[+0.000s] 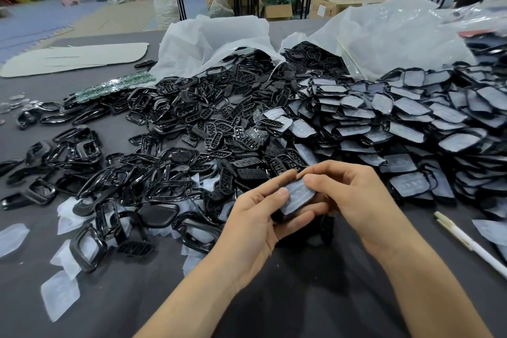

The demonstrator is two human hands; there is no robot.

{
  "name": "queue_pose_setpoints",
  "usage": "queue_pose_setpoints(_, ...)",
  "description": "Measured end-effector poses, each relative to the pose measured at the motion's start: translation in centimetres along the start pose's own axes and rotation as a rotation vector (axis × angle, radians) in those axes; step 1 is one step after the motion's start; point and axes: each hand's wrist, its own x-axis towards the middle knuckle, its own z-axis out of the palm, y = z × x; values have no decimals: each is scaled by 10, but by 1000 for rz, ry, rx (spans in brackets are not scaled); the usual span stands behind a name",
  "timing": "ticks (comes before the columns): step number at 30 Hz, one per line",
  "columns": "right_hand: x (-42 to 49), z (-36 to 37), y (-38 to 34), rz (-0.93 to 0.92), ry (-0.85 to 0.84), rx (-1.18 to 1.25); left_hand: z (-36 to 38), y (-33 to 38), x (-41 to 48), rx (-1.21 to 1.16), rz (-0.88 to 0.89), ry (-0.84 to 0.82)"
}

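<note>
Both hands meet over the near middle of a dark grey table (pixel 301 282). My left hand (pixel 258 217) cups a black key-fob shell from below, fingers curled round it. A translucent grey film (pixel 297 196) covers the shell's face. My right hand (pixel 348 192) pinches the film's upper right edge between thumb and fingers. The shell itself is mostly hidden by my fingers.
Heaps of black frames (pixel 131 173), button pads (pixel 238 132) and film-covered shells (pixel 411 118) spill from two clear plastic bags (pixel 384 33). Loose peeled films (pixel 60 293) lie at the left. A white pen (pixel 472 244) lies at the right. Green circuit boards (pixel 109 88) sit far left.
</note>
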Motion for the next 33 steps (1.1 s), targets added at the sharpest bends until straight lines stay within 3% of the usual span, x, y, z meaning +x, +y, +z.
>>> queue_pose_setpoints(12,2,1,0,-53,163,35,-1,-3,1,258,59,5)
queue_pose_setpoints(33,-2,9,3,-97,-32,-118,-2,-2,0,298,33,134)
